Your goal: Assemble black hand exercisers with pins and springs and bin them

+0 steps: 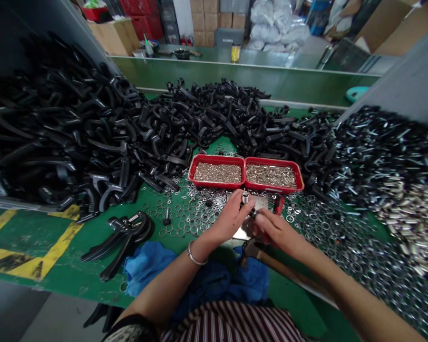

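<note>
Above a small metal plate [261, 203], both hands meet at one small part. My left hand [230, 218] is closed on its upper end, a silver metal sleeve [245, 196] that shows between thumb and fingers. A dark rod-like piece [252, 212] runs from there to my right hand [275, 231], whose fingers are closed round its lower end. How the two pieces join is hidden by the fingers. Just under my right hand lies a hammer [278, 267] with a wooden handle. A red-handled tool [278, 205] lies beyond that hand.
Two red trays [217, 184] of small metal pieces stand ahead. Black plastic handles [185, 116] are heaped behind and left. Metal rings [324, 237], bolts [374, 142] and sleeves [413, 218] cover the right. Blue cloth [150, 266] and a black clamp [124, 237] lie near left.
</note>
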Demonstrator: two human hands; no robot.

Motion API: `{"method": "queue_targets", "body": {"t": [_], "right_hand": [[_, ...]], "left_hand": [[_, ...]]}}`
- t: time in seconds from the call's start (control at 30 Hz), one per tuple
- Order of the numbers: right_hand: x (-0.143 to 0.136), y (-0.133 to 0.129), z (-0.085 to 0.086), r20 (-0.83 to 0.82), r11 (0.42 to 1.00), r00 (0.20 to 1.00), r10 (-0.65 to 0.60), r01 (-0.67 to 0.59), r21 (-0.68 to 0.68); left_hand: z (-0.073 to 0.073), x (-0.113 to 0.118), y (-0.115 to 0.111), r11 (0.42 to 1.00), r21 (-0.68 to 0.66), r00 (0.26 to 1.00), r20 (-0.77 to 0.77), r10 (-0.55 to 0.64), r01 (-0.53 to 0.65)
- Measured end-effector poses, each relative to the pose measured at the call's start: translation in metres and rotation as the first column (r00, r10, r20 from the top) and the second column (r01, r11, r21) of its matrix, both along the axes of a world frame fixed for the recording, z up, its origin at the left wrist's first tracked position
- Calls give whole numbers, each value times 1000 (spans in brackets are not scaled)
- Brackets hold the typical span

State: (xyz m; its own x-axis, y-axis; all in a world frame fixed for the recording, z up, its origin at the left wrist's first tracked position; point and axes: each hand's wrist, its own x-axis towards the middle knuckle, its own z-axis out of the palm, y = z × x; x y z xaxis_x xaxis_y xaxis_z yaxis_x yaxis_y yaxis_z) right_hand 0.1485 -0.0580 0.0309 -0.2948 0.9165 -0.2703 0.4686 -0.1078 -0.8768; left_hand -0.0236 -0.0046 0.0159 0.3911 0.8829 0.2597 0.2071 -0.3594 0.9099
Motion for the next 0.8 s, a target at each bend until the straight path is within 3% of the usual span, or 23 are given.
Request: {"method": "queue_targets", "body": {"t": [0.07, 0.1, 0.2, 0.23, 0.3, 0.37, 0.4, 0.53, 0.6, 0.7, 0.8], "right_hand": [[1, 0, -1, 8, 990, 995, -96, 95, 105], [1, 1, -2, -21, 993, 996, -84, 85, 87], [3, 2, -4, -189, 981, 977, 98, -127, -145], [4, 2, -4, -197, 976, 974, 115, -148, -162], [3, 1, -2, -102, 998, 994, 31, -36, -45], [0, -2, 1, -11, 983, 993, -117, 117, 140], [-2, -4, 3, -14, 976, 990, -139, 140, 164], [-8, -11, 6, -186, 994, 982, 30, -49, -97], [-10, -13, 5, -161, 998, 987, 2, -11, -57], [-13, -15, 4, -108, 994, 990, -95, 100, 39], [-14, -19, 4, -180, 993, 984, 15, -35, -111]], "left_hand": [[2, 0, -2, 999, 6, 999, 11, 36, -36], [3, -1, -2, 999, 28, 999, 19, 43, -43], [6, -1, -5, 990, 141, 1000, 9, -21, 19], [7, -2, -6, 987, 156, 999, -5, -37, 37], [6, -2, -7, 992, 123, 1000, -14, -14, 15], [4, -3, -9, 996, 66, 998, -8, 63, -63], [3, -3, -10, 994, 55, 996, -7, 90, -90], [4, -6, -15, 992, 129, 1000, -28, 13, -9], [5, -7, -16, 994, 110, 999, -42, -2, 7], [6, -7, -18, 996, 61, 997, -38, 62, -59], [8, -8, -20, 995, 100, 999, -38, 26, -22]]}}
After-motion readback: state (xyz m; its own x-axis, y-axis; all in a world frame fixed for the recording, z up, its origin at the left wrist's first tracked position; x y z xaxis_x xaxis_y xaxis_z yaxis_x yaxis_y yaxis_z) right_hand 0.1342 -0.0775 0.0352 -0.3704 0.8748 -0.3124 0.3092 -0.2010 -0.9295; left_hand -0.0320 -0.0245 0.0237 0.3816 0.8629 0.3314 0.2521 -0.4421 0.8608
